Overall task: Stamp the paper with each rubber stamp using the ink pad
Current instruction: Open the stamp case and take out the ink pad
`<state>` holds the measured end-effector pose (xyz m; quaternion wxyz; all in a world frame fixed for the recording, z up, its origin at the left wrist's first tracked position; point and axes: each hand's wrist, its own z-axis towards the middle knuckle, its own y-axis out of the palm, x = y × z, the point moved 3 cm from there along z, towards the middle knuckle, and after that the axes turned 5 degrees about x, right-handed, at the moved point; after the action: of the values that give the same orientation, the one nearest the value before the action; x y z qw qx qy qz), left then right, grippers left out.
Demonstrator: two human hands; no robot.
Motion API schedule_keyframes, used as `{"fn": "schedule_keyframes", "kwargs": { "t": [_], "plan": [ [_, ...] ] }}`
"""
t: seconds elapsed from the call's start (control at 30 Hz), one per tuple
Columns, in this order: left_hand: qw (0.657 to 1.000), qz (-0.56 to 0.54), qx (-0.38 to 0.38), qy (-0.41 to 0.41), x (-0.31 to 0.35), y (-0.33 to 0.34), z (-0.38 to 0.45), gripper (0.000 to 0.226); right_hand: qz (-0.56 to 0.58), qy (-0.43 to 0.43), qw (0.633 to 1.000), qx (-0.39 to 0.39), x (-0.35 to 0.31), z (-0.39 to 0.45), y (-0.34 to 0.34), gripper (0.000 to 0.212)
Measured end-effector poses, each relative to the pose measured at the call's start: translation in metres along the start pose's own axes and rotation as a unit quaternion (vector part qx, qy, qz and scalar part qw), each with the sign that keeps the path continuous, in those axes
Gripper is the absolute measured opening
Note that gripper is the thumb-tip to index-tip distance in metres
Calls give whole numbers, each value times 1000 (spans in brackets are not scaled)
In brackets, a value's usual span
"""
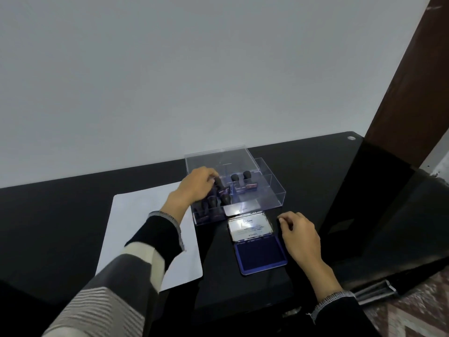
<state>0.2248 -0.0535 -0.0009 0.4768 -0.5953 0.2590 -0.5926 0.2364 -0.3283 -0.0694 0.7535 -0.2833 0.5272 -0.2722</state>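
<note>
Head view: clear box (272,190) holds black-handled stamps (240,181).

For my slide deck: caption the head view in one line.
Left hand grips a black-handled rubber stamp in the clear plastic box; right hand rests beside the open blue ink pad.

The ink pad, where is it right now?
In the head view the ink pad lies open on the black table, just in front of the clear stamp box, between the paper and the right hand.
</note>
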Motion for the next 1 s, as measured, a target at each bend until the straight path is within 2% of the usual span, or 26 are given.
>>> {"fn": "schedule_keyframes", "kwargs": {
  "t": [0.1, 0.2, 0.3, 0.4, 0.47, 0.53, 0.6, 0.7, 0.77, 0.8, 0.87, 0.93, 1.0],
  "plan": [
    [993, 30, 0, 114, 8, 0, -10, 19, 81, 5, 995, 55, -13, 4, -2, 16],
    [977, 89, -58, 187, 17, 9, -22, 23, 108, -55, 987, 110, -37, 8, -1, 19],
    [955, 173, -81, 226, 21, 19, -17, 34, 78, -123, 986, 76, -54, 14, 11, 29],
    [916, 281, -91, 272, 24, 24, -10, 37, 9, -113, 994, -7, -50, 20, 26, 34],
    [889, 338, -88, 297, 27, 25, -8, 36, -25, -116, 993, -7, -44, 21, 29, 31],
    [880, 350, -63, 316, 29, 23, -7, 30, -28, -121, 992, 20, -44, 23, 25, 27],
    [904, 302, -27, 303, 26, 17, -7, 24, -10, -107, 994, 18, -48, 25, 23, 25],
    [950, 197, 13, 242, 16, 2, -21, 25, 54, -43, 998, -8, -55, 27, 22, 34],
    [987, 35, 45, 150, 15, -7, -42, 25, 135, -2, 991, 8, -60, 22, 18, 40],
    [990, -86, 71, 87, 15, -10, -54, 22, 162, -3, 987, 26, -65, 18, 15, 40],
    [956, -261, 131, -20, 14, -12, -78, 15, 169, -60, 982, 55, -80, 5, 13, 42],
    [938, -305, 151, -64, 12, -10, -97, 16, 139, -157, 976, 58, -98, -9, 17, 47],
    [939, -303, 145, -72, 9, -8, -111, 17, 63, -242, 967, 51, -112, -21, 26, 51]
  ]
}}
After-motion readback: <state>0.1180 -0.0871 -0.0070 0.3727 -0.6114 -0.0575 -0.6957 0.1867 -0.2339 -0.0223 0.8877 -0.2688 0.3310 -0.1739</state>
